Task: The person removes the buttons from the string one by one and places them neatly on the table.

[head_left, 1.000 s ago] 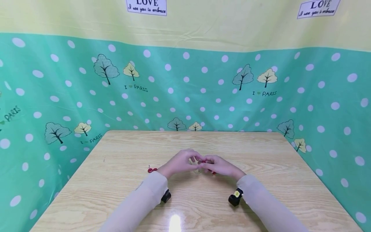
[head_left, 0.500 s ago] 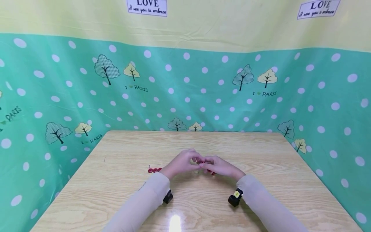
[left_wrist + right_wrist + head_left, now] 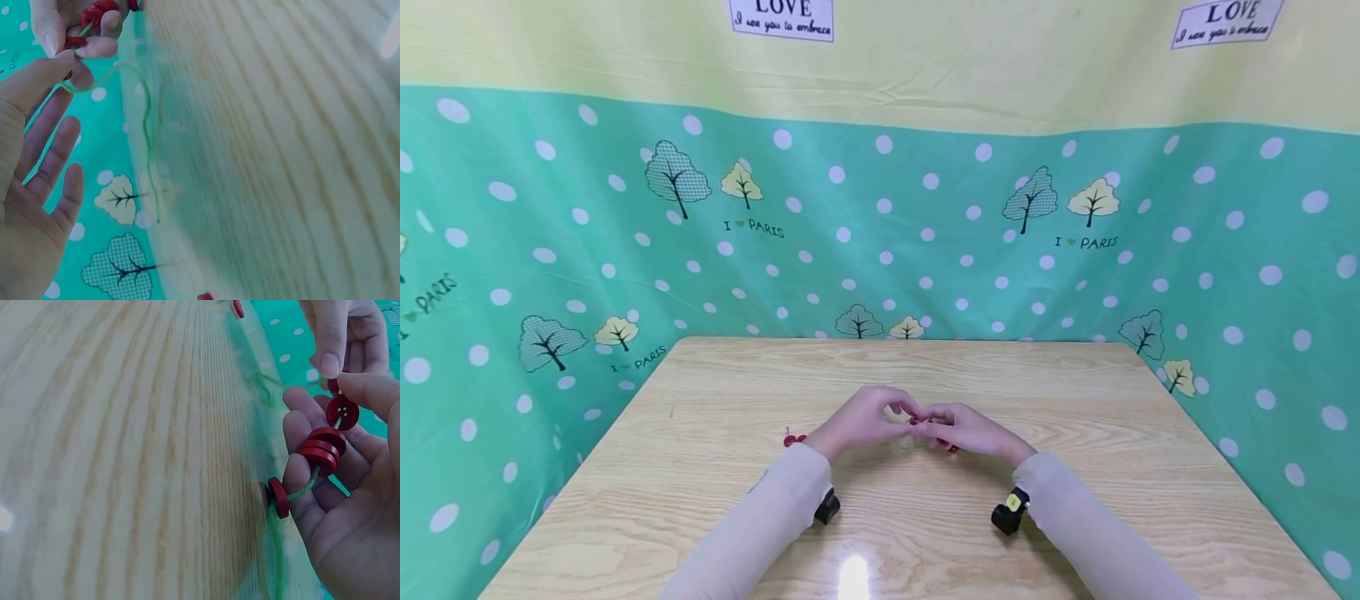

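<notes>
Both hands meet over the middle of the table in the head view. My left hand (image 3: 37, 150) pinches the green cord (image 3: 148, 119) between thumb and index finger, its other fingers loosely spread. From that pinch a free end of cord curves away. My right hand (image 3: 356, 506) holds a small red button (image 3: 333, 384) at its thumb tip, close to the left thumb. More red buttons (image 3: 322, 450) are threaded on the cord and lie across the right fingers; one threaded button (image 3: 278, 497) hangs beside them. Where the cord passes through the pinched button is hidden by fingertips.
Loose red buttons (image 3: 793, 439) lie in a row left of the left wrist, partly behind the sleeve. The wooden table (image 3: 1037, 375) runs back to a green dotted curtain (image 3: 880, 225). Black wrist cameras (image 3: 1008, 514) sit under both forearms.
My left hand and forearm shifted slightly right, then back left, covering part of the button row again. The right hand stays nearly still.
</notes>
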Demonstrator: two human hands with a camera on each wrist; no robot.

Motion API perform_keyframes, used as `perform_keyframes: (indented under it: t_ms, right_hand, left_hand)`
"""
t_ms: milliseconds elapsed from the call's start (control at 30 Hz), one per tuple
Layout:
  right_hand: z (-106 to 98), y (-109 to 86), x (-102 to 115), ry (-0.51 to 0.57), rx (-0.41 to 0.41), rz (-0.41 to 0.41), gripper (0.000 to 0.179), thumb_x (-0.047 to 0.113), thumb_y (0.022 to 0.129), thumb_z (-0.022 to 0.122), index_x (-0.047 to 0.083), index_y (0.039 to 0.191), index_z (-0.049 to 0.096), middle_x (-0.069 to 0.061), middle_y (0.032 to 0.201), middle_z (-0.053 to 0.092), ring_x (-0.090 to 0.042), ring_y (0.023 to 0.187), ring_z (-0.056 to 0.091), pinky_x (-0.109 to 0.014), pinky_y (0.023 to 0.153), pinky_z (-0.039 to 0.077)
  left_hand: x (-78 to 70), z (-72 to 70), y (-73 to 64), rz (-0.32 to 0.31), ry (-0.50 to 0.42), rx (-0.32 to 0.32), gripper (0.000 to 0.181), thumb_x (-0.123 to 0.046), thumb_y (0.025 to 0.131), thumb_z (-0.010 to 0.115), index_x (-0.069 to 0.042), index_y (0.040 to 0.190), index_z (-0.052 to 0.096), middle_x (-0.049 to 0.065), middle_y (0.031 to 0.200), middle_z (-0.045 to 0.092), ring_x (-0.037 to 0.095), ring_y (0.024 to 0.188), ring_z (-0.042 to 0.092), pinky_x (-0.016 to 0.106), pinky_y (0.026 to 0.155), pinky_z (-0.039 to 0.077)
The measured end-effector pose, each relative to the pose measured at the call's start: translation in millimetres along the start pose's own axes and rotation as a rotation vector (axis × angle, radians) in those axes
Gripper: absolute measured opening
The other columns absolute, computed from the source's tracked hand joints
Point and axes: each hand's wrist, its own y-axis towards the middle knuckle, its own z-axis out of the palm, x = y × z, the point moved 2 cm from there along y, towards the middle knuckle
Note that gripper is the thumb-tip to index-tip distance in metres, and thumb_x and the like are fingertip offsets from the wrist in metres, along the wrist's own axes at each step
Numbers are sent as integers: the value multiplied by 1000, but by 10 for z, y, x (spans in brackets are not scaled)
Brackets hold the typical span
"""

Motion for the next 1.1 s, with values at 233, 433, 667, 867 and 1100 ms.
perform_keyframes:
  t_ms: [233, 433, 667, 867, 1100]
  right_hand:
    - [-5, -21, 3, 11, -1, -5, 34, 35, 104, 55, 9, 125, 64, -13, 94, 67, -20, 74, 54, -29, 62, 48]
    - [-8, -6, -22, -3, -6, -8, 33, 34, 106, 53, 6, 118, 66, -11, 90, 65, -18, 69, 51, -28, 59, 47]
    - [-8, 4, -35, 1, -19, 7, 34, 37, 104, 54, 8, 116, 67, -9, 91, 66, -15, 68, 51, -27, 59, 47]
    - [-4, -2, -31, -1, -20, -2, 35, 37, 105, 54, 6, 117, 66, -9, 94, 67, -17, 69, 51, -28, 59, 48]
    - [6, -7, -26, -2, -18, -1, 33, 34, 105, 54, 5, 117, 65, -11, 97, 67, -18, 71, 52, -29, 59, 48]
  left_hand:
    - [22, -107, -60, -42, 0, -19, 24, -21, 87, 81, -13, 109, 73, -14, 100, 68, 16, 99, 64, 39, 90, 52]
    - [43, -200, -114, -41, -5, -23, 26, -21, 88, 80, -11, 111, 72, -12, 100, 69, 17, 99, 65, 42, 91, 52]
    - [94, -311, -178, -24, 1, -31, 25, -19, 87, 80, -10, 109, 72, -12, 100, 69, 18, 97, 64, 45, 90, 52]
    - [124, -392, -224, -26, 30, -21, 22, -21, 87, 80, -15, 108, 72, -13, 100, 70, 13, 94, 63, 43, 88, 53]
    - [189, -458, -295, -29, 40, -37, 21, -22, 87, 81, -15, 105, 72, -14, 99, 69, 13, 92, 64, 42, 87, 53]
